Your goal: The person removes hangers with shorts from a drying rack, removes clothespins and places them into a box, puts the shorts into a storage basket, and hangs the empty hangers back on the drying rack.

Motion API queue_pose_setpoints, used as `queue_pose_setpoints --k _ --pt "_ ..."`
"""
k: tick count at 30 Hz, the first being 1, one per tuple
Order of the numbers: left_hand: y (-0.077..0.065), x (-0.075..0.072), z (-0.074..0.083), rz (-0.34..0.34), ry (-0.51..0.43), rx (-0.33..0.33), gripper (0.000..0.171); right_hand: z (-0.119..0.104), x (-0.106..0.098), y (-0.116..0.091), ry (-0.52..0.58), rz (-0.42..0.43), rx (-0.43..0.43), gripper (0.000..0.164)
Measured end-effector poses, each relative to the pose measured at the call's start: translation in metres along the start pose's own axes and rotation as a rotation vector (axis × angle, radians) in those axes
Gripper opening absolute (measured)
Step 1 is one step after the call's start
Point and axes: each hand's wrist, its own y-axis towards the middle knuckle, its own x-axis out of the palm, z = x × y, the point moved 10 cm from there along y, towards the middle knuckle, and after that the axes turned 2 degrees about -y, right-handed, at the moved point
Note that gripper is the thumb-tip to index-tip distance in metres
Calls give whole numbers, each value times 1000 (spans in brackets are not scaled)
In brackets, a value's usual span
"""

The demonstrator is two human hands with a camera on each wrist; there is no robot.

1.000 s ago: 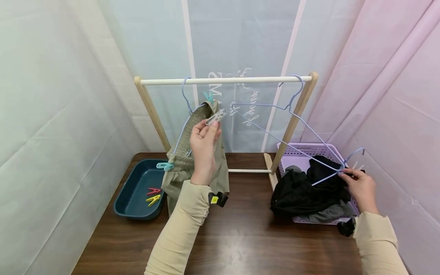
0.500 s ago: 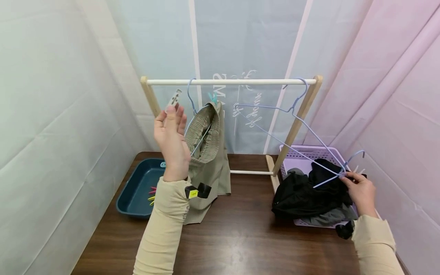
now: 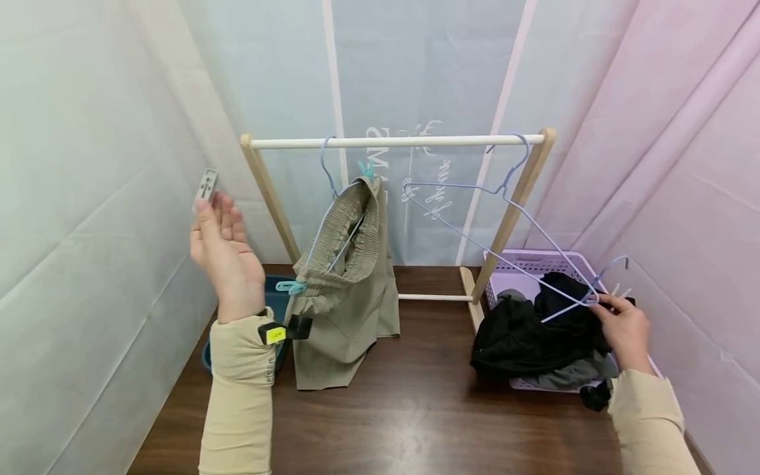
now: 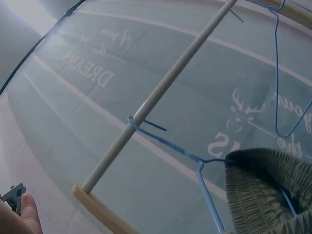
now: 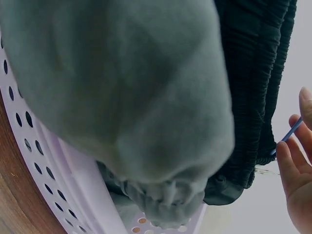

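My left hand (image 3: pixel 222 254), raised left of the drying rack, pinches a pale clothespin (image 3: pixel 206 185) between thumb and fingers. Khaki elastic-waist pants (image 3: pixel 341 336) hang near it from a blue hanger, with one teal clothespin (image 3: pixel 291 287) at the near waist edge and another teal clothespin (image 3: pixel 366 170) at the far edge. Over the basket, my right hand (image 3: pixel 626 330) pinches a blue wire hanger (image 5: pixel 294 129) beside black elastic-waist clothing (image 3: pixel 516 343). The tips of a white clothespin (image 3: pixel 620 290) show just behind these fingers.
The rack's white bar (image 3: pixel 404 141) spans the back. An unloaded blue hanger (image 3: pixel 549 232) hangs at its right end, reaching over the lilac basket (image 3: pixel 528 256) with black and grey clothes. A dark teal tray (image 3: pixel 210 359) sits behind the left forearm.
My left hand has moved left, away from the khaki pants, carrying the pale clothespin past the rack's left post. The right hand stays in place at the hanger.
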Motion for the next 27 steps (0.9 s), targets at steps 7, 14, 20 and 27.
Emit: queue_pose_setpoints --k 7,14,20,27 --pt "25 -53 -10 120 121 -68 29 -3 -2 4 33 6 -6 4" --pt "46 -143 -47 298 345 -177 39 -3 -2 2 64 7 -7 41" --pt "49 -207 -66 420 520 -261 42 -4 0 1 34 -5 -25 8" --pt "56 -248 -79 298 917 -384 48 -3 2 1 8 -6 -37 14"
